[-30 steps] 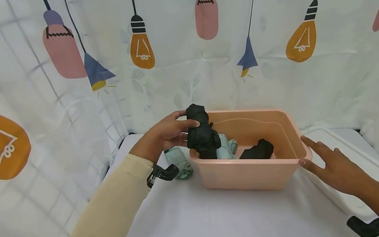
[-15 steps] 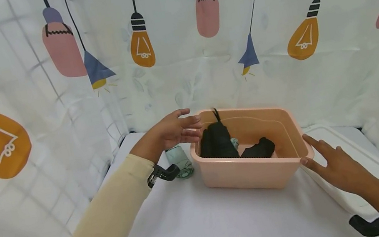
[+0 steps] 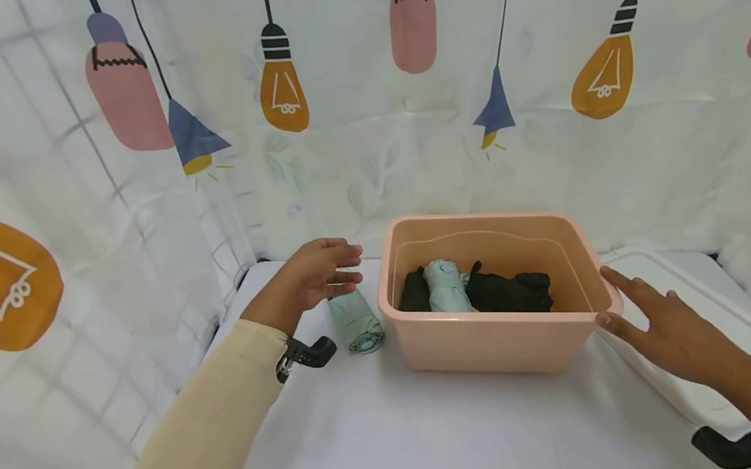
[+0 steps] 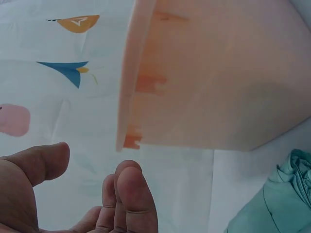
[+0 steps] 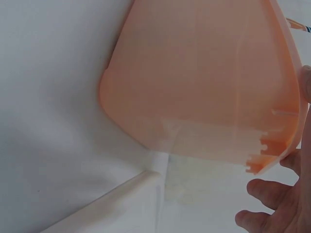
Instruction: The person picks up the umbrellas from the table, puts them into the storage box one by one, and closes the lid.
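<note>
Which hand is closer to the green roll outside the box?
Left. The left hand is close by the green roll; the right hand touches the box at its opposite end.

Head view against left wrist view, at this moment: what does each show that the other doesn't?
Only the head view: the rolled cloths inside the bin, the right hand and the white lid.
Only the left wrist view: darker orange patches under the bin's rim.
Both: the left hand, the bin, the green roll outside it, and the printed curtain.

Curtained nook (image 3: 107, 382), bldg type unclear, lamp-print drapes (image 3: 361, 153), wht-clothed tbl (image 3: 385, 459)
</note>
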Tool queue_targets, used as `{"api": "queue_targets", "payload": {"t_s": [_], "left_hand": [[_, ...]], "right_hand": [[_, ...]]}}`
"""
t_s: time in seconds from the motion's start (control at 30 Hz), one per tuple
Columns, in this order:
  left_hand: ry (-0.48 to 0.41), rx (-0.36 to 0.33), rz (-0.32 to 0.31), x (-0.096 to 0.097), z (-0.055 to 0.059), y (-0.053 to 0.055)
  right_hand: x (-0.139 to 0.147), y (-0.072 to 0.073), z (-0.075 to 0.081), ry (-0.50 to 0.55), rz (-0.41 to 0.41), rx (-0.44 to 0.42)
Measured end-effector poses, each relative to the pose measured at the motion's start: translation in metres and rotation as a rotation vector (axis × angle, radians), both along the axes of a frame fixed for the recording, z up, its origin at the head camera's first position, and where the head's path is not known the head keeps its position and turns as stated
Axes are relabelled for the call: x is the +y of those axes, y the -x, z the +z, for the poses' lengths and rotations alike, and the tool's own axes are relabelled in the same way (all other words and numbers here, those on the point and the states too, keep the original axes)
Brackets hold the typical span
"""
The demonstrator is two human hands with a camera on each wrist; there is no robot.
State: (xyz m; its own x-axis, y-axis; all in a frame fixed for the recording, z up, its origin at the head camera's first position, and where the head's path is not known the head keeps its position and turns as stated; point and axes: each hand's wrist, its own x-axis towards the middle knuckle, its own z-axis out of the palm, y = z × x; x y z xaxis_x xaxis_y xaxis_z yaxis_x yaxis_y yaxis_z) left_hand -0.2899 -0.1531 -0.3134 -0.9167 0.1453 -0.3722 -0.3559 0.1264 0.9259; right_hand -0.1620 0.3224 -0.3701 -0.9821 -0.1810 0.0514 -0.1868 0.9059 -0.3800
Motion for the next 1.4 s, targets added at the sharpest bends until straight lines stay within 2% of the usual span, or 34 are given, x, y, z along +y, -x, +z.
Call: {"api": "queue_targets", "payload": {"t_s": [0.2,0.57,0.77,1.0,1.17,1.27,1.4], "left_hand": [[0.031,-0.039,0.044,-0.014,-0.018,0.001],[0.039,-0.126,0.130,-0.029,-0.057,0.004],[0.079,-0.157,0.141,-0.037,-0.079,0.001],[0.069,-0.220,0.164,-0.041,-0.102,0.001],[0.032,-0.247,0.175,-0.037,-0.112,0.002],[0.004,-0.264,0.189,-0.034,-0.115,0.004],[0.009,-0.260,0.192,-0.029,-0.116,0.004]], "right_hand": [[0.002,0.001,0.000,0.001,0.005,0.004],[0.000,0.000,0.000,-0.007,0.007,0.007],[0.000,0.000,0.001,-0.006,0.006,0.011],[0.000,-0.001,0.001,0.004,0.012,0.018],[0.001,0.000,0.001,0.000,0.005,0.010],[0.001,0.000,0.000,0.001,0.001,0.004],[0.002,0.000,0.000,0.003,-0.002,0.008]]}}
